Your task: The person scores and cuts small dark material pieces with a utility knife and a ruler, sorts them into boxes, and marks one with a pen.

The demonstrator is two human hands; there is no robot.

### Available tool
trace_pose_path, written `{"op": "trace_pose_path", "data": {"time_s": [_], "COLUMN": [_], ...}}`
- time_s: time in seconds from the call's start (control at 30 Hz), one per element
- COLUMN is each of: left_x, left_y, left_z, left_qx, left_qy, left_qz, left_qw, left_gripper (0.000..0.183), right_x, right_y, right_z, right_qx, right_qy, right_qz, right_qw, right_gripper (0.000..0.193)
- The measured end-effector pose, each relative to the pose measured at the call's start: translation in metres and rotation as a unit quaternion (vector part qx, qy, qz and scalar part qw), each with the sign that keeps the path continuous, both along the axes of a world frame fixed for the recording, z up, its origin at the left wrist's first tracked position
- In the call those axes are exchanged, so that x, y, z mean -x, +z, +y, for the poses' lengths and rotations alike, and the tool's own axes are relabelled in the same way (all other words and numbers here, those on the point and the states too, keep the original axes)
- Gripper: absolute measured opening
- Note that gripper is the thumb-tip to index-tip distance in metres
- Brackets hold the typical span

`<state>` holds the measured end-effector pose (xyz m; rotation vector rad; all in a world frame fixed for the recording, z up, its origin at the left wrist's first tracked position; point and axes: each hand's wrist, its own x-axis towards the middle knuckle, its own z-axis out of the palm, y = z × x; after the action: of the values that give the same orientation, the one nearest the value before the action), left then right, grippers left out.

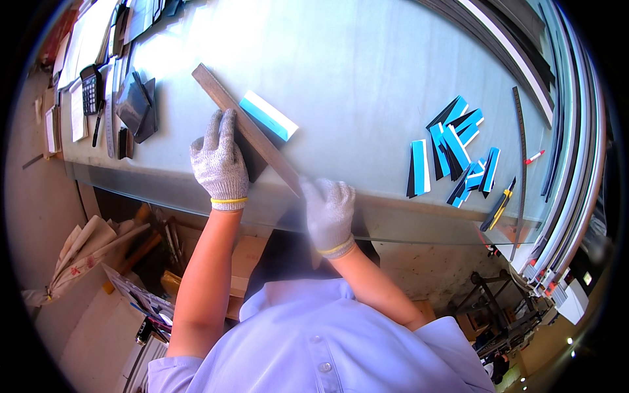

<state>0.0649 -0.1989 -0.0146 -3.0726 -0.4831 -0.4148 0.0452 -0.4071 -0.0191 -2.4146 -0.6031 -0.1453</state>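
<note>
Hands, gloved: left hand (219, 160) flat, pinning dark sheet (252, 160) and metal straightedge (246, 128) steady; right hand (327, 208) closed at straightedge's near end, contents not discernible. Blue-white strip (268, 115) just beyond straightedge. Straightedge runs to bench (367, 78) front edge; open surface beyond, cut blue pieces (452, 154) well right.

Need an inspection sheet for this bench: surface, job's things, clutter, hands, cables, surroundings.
Surface: pale glass-topped bench.
Job's things: long metal straightedge lying diagonally over a dark sheet; blue-and-white strip beside it.
Clutter: pile of blue-and-black strips, utility knife, red pen, calculator, dark offcuts.
Hands: gloved left hand pressing the straightedge; gloved right hand at its near end.
Cables: nothing seen.
Surroundings: long profiles stacked right; boxes under the bench.
</note>
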Motion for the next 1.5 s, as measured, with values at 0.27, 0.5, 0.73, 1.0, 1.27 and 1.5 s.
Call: {"op": "trace_pose_path", "data": {"time_s": [0.27, 0.5, 0.73, 1.0, 1.27, 1.5], "left_x": [0.000, 0.000, 0.000, -0.004, -0.011, -0.035], "left_y": [0.001, 0.001, 0.002, 0.015, 0.047, 0.057], "left_z": [0.000, 0.001, 0.000, 0.007, -0.004, -0.015], "left_qx": [-0.001, 0.005, 0.007, 0.043, 0.056, 0.064], "left_qy": [0.002, 0.002, 0.000, -0.042, 0.006, 0.044], "left_qz": [0.007, 0.007, 0.002, 0.019, 0.217, 0.310], "left_qw": [1.000, 1.000, 1.000, 0.998, 0.975, 0.947], "left_gripper": [0.058, 0.060, 0.060, 0.050, 0.095, 0.118], "right_x": [0.000, -0.001, -0.001, -0.004, -0.007, -0.021], "right_y": [0.001, 0.003, 0.001, 0.005, 0.007, 0.017], "right_z": [0.000, 0.001, 0.001, 0.001, -0.006, -0.030], "right_qx": [-0.001, -0.002, -0.002, 0.034, 0.071, -0.010], "right_qy": [0.004, 0.001, -0.001, 0.011, 0.056, 0.108], "right_qz": [0.006, 0.001, -0.012, -0.032, -0.049, 0.036], "right_qw": [1.000, 1.000, 1.000, 0.999, 0.995, 0.993], "right_gripper": [0.036, 0.033, 0.033, 0.028, 0.029, 0.024]}}
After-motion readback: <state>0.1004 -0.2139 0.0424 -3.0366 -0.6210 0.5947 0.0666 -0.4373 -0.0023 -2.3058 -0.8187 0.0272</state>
